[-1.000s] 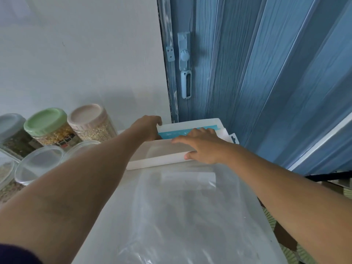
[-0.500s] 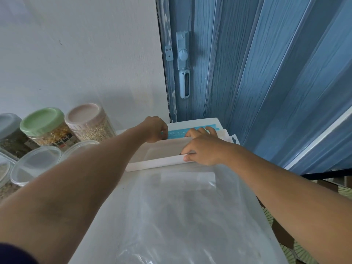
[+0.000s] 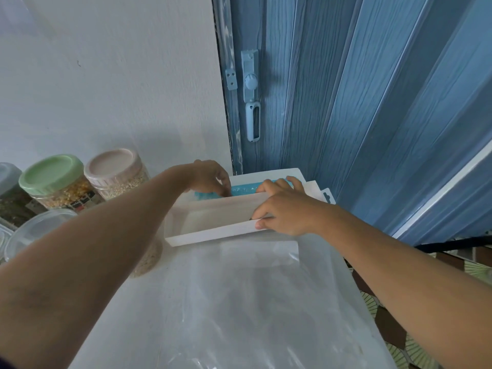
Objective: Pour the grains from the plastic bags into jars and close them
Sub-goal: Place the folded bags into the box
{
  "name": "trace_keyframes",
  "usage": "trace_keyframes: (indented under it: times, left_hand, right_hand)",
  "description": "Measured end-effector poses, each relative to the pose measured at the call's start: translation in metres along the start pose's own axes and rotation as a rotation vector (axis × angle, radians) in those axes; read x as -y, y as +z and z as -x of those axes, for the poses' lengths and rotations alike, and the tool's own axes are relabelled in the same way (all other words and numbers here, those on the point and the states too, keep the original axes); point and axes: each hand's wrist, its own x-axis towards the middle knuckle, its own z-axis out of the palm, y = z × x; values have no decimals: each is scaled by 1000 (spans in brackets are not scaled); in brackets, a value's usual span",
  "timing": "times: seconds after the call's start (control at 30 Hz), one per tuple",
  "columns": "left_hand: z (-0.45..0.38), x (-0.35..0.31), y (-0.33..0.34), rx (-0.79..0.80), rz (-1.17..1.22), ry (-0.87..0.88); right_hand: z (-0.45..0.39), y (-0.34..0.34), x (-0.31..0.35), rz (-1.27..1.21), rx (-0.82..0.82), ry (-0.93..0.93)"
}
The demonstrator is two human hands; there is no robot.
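Lidded jars [image 3: 80,182] by wall, left forearm [image 3: 87,251] screening clear jar [image 3: 40,227]

Blue folding door [image 3: 372,102] — beyond the hands, with pale-blue latch handle [image 3: 252,121]. White wall [image 3: 106,75] — left of it. Patterned floor [image 3: 399,347] lower right.

Two forearms are shown, both bare from the wrist up to the frame edge; no sleeve is seen on the right arm; a sliver of dark navy cloth [image 3: 6,364], taken to be a sleeve edge, is seen at the lower left corner beside the left arm; fine hairs are seen along the left forearm [image 3: 80,265]; short, unpainted nails are borne by the right hand [image 3: 285,209]; the left hand [image 3: 210,177] is shown bare.
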Motion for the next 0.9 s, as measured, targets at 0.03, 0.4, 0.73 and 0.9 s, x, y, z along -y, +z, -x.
trace_keyframes:
  times: [0.03, 0.4, 0.73, 0.9]
  left_hand:
    - [2, 0, -8, 20, 66, 9]
    - [-13, 11, 26, -143, -5, 131]
    - [-22, 7, 31, -130, 79, -22]
    - [-18, 11, 32, -136, 91, 2]
  right_hand:
    - [1, -3, -1, -9, -13, 0]
    - [-9, 12, -5, -36, 47, 53]
    - [-5, 15, -6, -49, 97, 63]
    - [6, 15, -5, -66, 146, 57]
